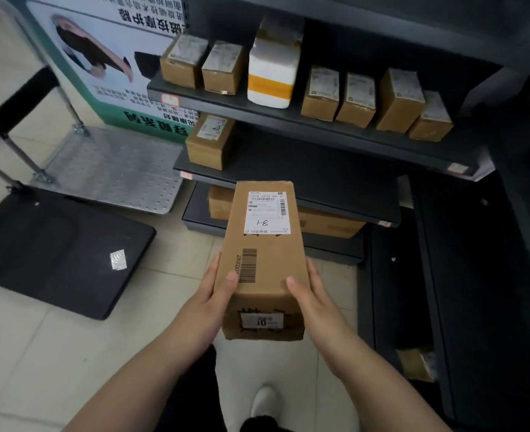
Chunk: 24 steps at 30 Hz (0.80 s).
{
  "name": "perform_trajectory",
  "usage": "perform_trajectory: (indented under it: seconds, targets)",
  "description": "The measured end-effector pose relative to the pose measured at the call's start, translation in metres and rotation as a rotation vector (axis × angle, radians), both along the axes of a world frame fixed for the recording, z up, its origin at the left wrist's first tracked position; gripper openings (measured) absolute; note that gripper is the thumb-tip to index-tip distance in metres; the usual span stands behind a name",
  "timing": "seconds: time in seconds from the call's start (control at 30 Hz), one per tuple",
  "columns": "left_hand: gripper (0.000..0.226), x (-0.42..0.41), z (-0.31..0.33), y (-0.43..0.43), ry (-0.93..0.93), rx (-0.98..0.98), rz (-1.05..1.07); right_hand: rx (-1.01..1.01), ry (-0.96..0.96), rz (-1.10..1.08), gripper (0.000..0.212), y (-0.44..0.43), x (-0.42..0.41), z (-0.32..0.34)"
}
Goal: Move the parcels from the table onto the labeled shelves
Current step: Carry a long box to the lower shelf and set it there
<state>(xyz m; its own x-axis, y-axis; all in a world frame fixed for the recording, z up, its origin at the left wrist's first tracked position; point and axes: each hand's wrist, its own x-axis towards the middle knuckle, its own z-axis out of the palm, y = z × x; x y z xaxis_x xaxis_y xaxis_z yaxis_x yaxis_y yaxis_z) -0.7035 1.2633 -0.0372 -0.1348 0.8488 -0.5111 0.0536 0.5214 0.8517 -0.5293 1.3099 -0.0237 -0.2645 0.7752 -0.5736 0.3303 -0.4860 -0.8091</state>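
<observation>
two hands (209, 296) (315, 296) grip a long cardboard parcel (262, 254).

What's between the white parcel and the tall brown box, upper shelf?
Head view: two small labeled boxes, left one by the white parcel, right one by the tall brown box.

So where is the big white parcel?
In the head view, the white parcel stands upper middle on the fullest shelf, with a brown box close on its left.
</observation>
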Motion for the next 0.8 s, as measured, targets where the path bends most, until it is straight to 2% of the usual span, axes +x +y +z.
perform_trajectory:
  seconds: [0.1, 0.3, 0.6, 0.73, 0.8]
  targets:
    - [0.061, -0.033, -0.010, 0.048, -0.027, -0.021, -0.090, 0.004, -0.028, -0.056, 0.050, 0.037, -0.031, -0.010]
    - [0.062, -0.097, -0.033, 0.145, 0.070, -0.089, -0.281, -0.016, -0.007, -0.152, 0.049, 0.114, -0.083, -0.041]
    - [0.056, -0.135, -0.136, 0.255, 0.049, -0.112, -0.194, -0.042, 0.095, -0.145, 0.064, 0.227, -0.118, -0.153]
    - [0.060, -0.138, -0.191, 0.298, -0.013, -0.082, -0.172, -0.053, 0.085, -0.137, 0.045, 0.271, -0.119, -0.207]
    - [0.060, -0.135, -0.214, 0.309, -0.016, -0.060, -0.134, -0.031, 0.048, -0.125, 0.043, 0.285, -0.119, -0.232]
